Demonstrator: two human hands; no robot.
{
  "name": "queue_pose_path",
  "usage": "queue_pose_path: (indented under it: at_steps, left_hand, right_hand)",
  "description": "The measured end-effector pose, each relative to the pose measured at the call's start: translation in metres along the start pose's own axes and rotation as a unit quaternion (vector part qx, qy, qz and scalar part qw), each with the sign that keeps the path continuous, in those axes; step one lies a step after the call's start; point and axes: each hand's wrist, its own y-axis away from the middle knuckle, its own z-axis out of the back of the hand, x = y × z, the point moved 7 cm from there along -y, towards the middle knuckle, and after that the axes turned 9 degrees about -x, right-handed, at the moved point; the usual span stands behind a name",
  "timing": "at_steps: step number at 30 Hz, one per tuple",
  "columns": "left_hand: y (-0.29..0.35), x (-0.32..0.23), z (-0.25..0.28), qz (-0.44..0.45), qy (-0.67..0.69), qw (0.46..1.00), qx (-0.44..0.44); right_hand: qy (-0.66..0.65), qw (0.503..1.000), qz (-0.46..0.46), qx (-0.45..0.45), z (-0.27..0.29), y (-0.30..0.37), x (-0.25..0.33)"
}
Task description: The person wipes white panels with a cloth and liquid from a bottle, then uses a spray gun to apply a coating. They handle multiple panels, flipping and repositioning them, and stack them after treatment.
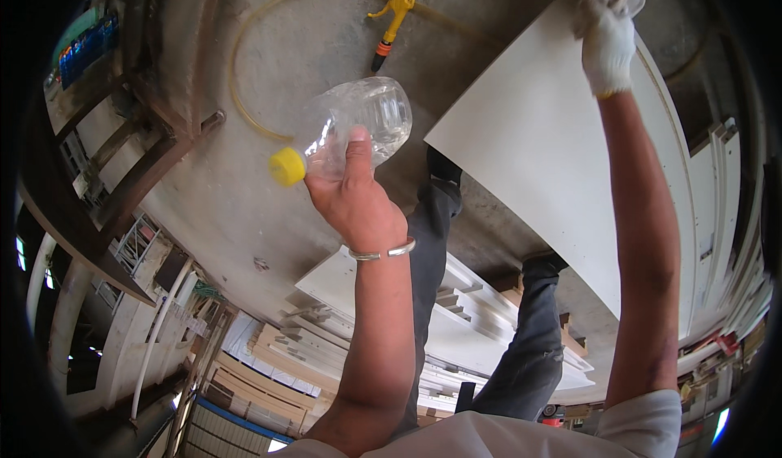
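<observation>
A clear plastic bottle (383,112) with a yellow cap (287,166) lies tilted in my left hand (358,201). That hand is bare and closed round it, the thumb along its side and the cap pointing left. A silver bangle (383,251) circles the wrist. My right hand (608,47), in a white knitted glove, is far out at the upper right, over a large white panel (554,149). Its fingers look curled by a pale, soft-looking piece (631,0); blur hides what this is.
Beyond the bottle is a yellow air blow gun (397,14) with a looping yellow hose (236,59). Dark curved metal framework (163,157) stands at the left. White boards (456,328) are stacked by my legs, and more boards (721,189) stand at the far right.
</observation>
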Motion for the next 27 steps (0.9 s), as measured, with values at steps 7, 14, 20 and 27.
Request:
queue_pose_path:
  at_steps: [7, 14, 20, 27]
  left_hand:
    - [-0.009, -0.003, -0.002, 0.018, 0.037, 0.999, -0.021]
    - [-0.012, -0.003, 0.006, 0.012, 0.003, 1.000, -0.027]
    - [-0.010, -0.004, -0.001, 0.010, 0.025, 1.000, -0.013]
    - [-0.009, -0.011, -0.010, -0.010, 0.038, 0.999, 0.006]
  right_hand:
    - [0.248, 0.864, 0.196, 0.392, -0.115, 0.253, 0.017]
    - [0.174, 0.906, 0.316, 0.220, -0.126, 0.235, 0.019]
    - [0.217, 0.854, 0.348, 0.319, -0.126, 0.215, 0.059]
    - [0.176, 0.834, 0.379, 0.359, -0.146, 0.241, 0.060]
